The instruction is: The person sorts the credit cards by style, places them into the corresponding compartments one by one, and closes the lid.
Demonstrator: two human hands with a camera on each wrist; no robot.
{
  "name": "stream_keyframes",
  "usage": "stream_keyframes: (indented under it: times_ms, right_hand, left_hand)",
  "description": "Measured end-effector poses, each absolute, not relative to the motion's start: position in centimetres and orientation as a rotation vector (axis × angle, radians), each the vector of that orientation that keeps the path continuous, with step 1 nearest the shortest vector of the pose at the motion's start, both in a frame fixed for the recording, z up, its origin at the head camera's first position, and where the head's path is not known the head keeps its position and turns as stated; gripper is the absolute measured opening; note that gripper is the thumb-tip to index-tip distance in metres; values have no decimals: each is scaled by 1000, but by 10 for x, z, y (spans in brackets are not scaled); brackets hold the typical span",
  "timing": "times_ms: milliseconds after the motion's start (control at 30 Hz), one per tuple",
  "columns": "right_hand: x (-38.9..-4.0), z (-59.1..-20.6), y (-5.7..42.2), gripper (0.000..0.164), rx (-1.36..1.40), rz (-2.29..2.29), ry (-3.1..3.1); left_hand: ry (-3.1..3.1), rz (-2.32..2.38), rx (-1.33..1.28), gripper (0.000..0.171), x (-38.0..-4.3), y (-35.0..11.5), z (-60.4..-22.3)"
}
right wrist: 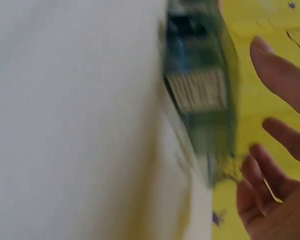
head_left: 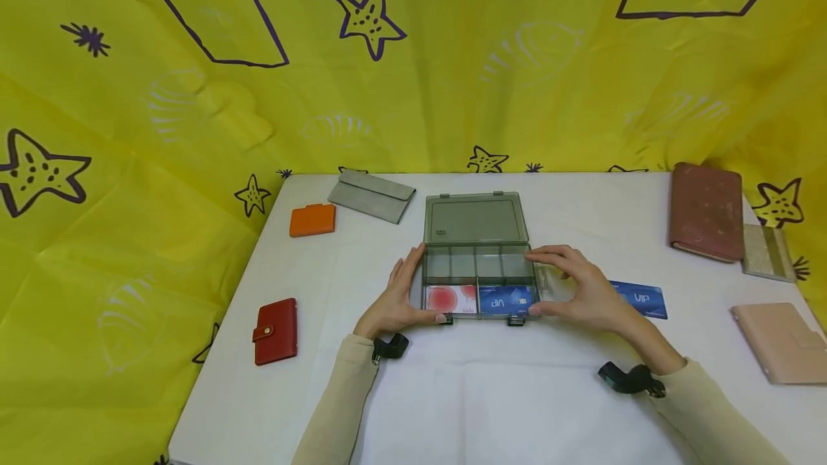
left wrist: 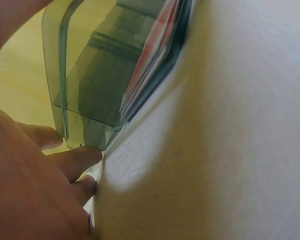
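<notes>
A green see-through plastic storage box (head_left: 450, 264) lies on the table with its lid (head_left: 476, 218) folded back. Its two front compartments hold a white card with red circles (head_left: 446, 300) and a blue VIP card (head_left: 504, 301); dividers split the rear row. My left hand (head_left: 399, 300) grips the box's left end, thumb at the front corner and fingers along the side. At the right end, my right hand (head_left: 581, 289) is spread with thumb and fingers apart. The right wrist view shows a gap between those fingers and the box side, which bears a striped label (right wrist: 200, 90).
Another blue VIP card (head_left: 642, 300) lies partly behind my right wrist. On the left are a red card holder (head_left: 276, 332), an orange one (head_left: 313, 221) and a grey wallet (head_left: 372, 196). A maroon notebook (head_left: 706, 214), a glittery piece (head_left: 767, 253) and a pink holder (head_left: 783, 343) lie right.
</notes>
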State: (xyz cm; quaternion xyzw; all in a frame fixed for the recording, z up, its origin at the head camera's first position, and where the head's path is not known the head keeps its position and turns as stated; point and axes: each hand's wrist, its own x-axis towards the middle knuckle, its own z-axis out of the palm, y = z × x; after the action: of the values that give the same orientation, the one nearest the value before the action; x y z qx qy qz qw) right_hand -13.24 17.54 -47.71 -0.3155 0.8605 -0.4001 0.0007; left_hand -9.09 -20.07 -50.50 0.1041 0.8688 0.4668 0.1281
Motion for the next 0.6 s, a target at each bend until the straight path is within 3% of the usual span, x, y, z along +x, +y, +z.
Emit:
stream_keyframes:
  times_ms: [200,367,600]
  right_hand:
    - [-141,-461,238,78,-877,-1081,2787]
    - [-140,-462,290,82,-613,-828,2799]
    - [-135,-475,322,87,-420,-686,2720]
  left_hand:
    - [2532,1345,299,131,-91,-200,-505]
    - [2538,1347,305,131,-91,-200,-505]
    - [2540,1345,299,131,-90,-199,-505]
